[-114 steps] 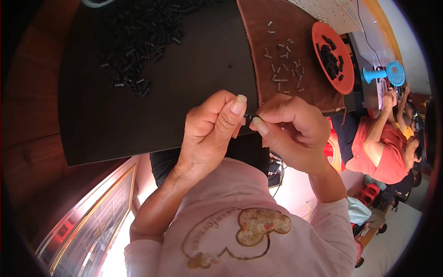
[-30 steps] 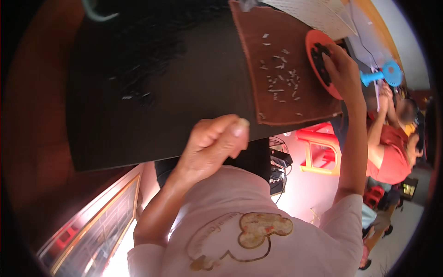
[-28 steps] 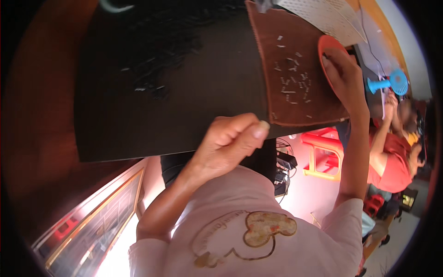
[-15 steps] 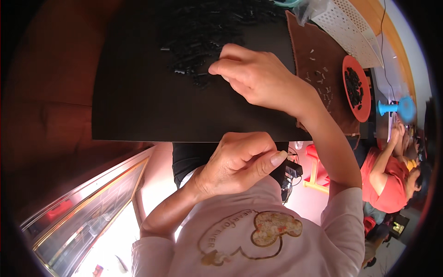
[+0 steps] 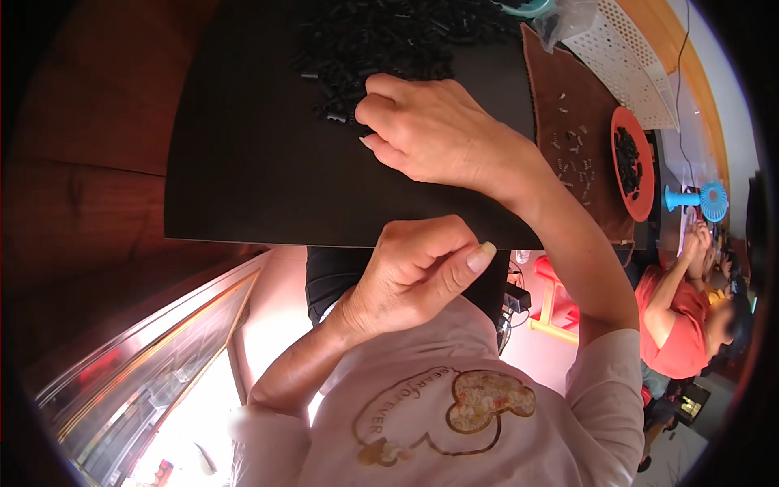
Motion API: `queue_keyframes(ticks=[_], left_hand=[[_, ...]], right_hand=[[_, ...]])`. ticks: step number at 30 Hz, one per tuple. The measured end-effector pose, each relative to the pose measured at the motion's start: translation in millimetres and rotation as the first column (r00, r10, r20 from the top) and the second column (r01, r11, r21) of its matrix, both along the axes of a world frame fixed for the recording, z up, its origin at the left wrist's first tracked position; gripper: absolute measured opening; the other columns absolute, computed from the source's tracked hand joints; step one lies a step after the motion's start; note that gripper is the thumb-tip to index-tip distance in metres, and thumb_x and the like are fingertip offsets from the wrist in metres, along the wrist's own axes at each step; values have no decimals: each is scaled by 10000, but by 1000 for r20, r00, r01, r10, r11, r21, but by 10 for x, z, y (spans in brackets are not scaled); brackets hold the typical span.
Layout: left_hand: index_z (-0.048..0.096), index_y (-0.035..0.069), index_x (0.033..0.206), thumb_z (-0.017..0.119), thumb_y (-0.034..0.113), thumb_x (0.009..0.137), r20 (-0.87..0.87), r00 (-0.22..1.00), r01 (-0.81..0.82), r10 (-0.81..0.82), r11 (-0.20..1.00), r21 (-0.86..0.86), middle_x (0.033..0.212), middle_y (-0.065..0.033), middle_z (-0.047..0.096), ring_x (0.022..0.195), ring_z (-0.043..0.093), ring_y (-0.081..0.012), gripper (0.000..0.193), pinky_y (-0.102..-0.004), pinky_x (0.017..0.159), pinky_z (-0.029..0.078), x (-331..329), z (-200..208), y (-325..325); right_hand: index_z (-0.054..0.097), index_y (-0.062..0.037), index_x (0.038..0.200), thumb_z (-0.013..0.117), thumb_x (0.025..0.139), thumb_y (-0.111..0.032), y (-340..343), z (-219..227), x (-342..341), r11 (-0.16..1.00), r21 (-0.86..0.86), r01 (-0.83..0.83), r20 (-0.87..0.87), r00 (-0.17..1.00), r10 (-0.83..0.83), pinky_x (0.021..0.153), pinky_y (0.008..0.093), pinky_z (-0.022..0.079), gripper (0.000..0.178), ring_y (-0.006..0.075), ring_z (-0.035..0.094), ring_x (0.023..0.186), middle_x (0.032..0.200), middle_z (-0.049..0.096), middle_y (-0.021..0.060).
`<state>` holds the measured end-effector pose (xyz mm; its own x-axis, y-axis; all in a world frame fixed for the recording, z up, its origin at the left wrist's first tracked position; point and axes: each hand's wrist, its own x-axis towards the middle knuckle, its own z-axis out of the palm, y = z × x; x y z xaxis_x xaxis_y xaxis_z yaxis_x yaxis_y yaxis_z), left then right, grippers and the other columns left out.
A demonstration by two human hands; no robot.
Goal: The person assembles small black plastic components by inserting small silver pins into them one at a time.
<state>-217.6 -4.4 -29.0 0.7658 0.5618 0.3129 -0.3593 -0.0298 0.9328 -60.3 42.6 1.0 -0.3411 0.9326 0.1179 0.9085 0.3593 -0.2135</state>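
A pile of small black cylindrical parts [image 5: 389,32] lies on a black mat [image 5: 243,162] at the far side of the table. My right hand [image 5: 430,134] reaches over the mat. Its curled fingertips touch the loose parts at the pile's near edge, and they hide whether one is pinched. My left hand [image 5: 414,272] hovers at the table's near edge, fingers curled into a loose fist with the thumb laid across. Nothing shows inside it.
A brown mat [image 5: 568,97] on the right carries scattered small silver pieces [image 5: 572,158]. Beyond it are an orange dish [image 5: 641,207] of black parts, a white mesh basket [image 5: 625,57] and a small blue fan [image 5: 698,199]. Another person in an orange-red shirt [image 5: 682,325] sits at the far right.
My right hand has swung from the orange dish on the right across to the black pile. My left hand has stayed curled at the table's near edge.
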Motion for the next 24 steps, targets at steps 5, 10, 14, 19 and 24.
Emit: queue_keyframes(ticks=[5,10,14,19,24], left_hand=[[539,-10,769,606,122,970,-19,999,-27,25,996,-87,625,-40,477,535,419,-108,250,-276,503,368,11,-49,12],[544,20,840,473,231,1039,-39,998,-60,55,991,-123,692,-34,551,552,427,-71,298,-231,500,353,21,-49,-10],[552,31,940,381,376,1057,-140,989,-105,43,875,-473,733,-40,556,524,399,-70,403,-213,467,317,98,166,-17],[586,53,909,456,430,1027,-115,991,-30,-73,705,-708,667,16,498,508,349,-43,417,-198,443,247,292,254,-70],[571,53,848,480,401,1024,-96,967,113,-236,734,-670,652,23,466,500,313,-41,401,-206,442,218,357,169,-221]], right_hand=[[626,-9,848,640,824,-186,-27,-49,125,999,35,5,-60,998,-3,628,444,528,179,331,651,748,946,606,135],[626,-25,906,706,820,-201,-170,138,333,992,-92,82,-442,890,-115,584,329,486,211,180,608,672,818,605,75],[632,-20,976,731,841,-190,-598,315,481,930,-366,43,-727,610,-315,545,235,409,239,54,502,613,672,562,-2],[609,-38,937,712,802,-42,-1128,328,385,965,-263,-7,-783,586,-209,511,222,331,170,55,440,614,760,481,-14],[624,-43,937,711,812,-64,-1521,338,512,993,-90,83,-752,648,-122,525,263,403,153,139,541,630,769,526,33]])
